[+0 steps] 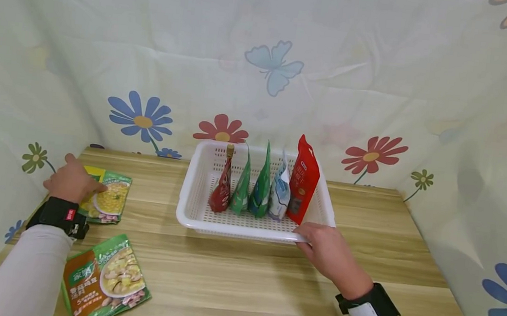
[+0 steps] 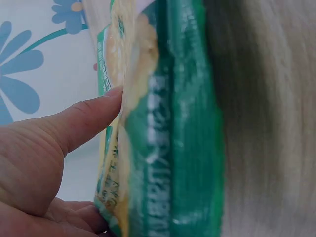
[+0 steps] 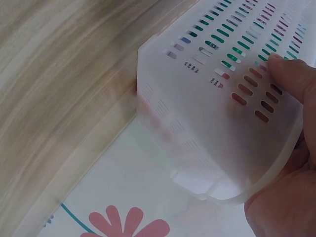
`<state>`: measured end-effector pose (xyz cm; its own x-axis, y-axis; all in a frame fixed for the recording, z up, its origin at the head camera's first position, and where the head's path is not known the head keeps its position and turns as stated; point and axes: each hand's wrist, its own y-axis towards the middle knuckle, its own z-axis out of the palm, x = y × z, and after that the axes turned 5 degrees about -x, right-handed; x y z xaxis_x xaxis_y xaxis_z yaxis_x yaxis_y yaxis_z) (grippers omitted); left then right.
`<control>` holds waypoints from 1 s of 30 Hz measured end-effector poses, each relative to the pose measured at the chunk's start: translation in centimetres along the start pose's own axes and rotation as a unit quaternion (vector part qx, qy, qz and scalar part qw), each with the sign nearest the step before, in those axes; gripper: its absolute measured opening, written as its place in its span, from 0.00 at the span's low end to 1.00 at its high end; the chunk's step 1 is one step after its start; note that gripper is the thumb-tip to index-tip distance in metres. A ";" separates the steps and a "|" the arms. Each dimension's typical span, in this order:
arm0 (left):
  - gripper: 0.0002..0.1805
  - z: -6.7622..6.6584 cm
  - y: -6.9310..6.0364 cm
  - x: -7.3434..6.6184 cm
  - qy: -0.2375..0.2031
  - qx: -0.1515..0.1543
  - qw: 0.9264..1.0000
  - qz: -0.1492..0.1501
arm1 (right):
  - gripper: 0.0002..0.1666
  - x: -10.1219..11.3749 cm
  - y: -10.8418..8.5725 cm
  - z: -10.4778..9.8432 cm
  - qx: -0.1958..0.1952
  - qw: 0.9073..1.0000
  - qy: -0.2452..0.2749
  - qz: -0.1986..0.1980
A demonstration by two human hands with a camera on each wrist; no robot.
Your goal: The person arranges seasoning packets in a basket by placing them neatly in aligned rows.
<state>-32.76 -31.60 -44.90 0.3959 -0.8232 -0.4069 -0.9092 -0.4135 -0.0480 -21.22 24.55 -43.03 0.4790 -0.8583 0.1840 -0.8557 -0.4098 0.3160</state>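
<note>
My left hand is at the far left, on a yellow and green soup packet. Its thumb lies across the front; in the left wrist view the thumb presses the packet and the other fingers curl at its edge. My right hand grips the near right corner of a white plastic basket, thumb outside the wall in the right wrist view. Inside stand a dark red pouch, two green packets, a white and blue packet and a red bag.
A brown and green soup packet lies face up at the front left of the wooden table. Flower-printed cloth encloses the table at the back and both sides.
</note>
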 end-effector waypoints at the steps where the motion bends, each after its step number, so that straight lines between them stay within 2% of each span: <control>1: 0.57 -0.1 -0.1 0.0 -0.010 -0.002 1.000 0.004 | 0.12 0.0 0.0 0.0 -0.001 1.000 0.000 -0.002; 6: 0.52 -0.8 -0.4 0.3 -0.055 0.011 0.998 0.014 | 0.12 0.1 0.1 -0.1 0.001 1.000 0.003 -0.001; 10: 0.48 -1.6 -0.4 0.2 -0.063 0.051 0.997 -0.003 | 0.13 0.1 0.1 -0.1 0.004 1.000 0.008 0.008; 14: 0.50 -2.3 -0.6 0.0 -0.088 0.093 0.991 -0.025 | 0.13 0.0 0.0 0.0 0.004 1.000 0.007 0.006; 19: 0.50 -2.8 -1.2 -0.7 -0.117 0.122 0.985 -0.025 | 0.12 -0.1 0.0 0.0 -0.001 1.000 -0.002 0.000; 24: 0.46 -3.0 -2.3 -1.8 -0.131 0.121 0.984 0.016 | 0.12 -0.1 0.1 -0.1 0.001 1.000 0.000 0.002; 30: 0.35 -3.4 -4.9 -3.9 -0.153 0.099 0.981 0.065 | 0.11 -0.1 0.1 -0.1 -0.001 1.000 0.006 0.001</control>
<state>-29.45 -27.68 -39.93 0.2456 -0.6955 -0.6752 -0.9685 -0.2047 -0.1415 -21.30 24.59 -42.95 0.4796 -0.8555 0.1952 -0.8561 -0.4072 0.3183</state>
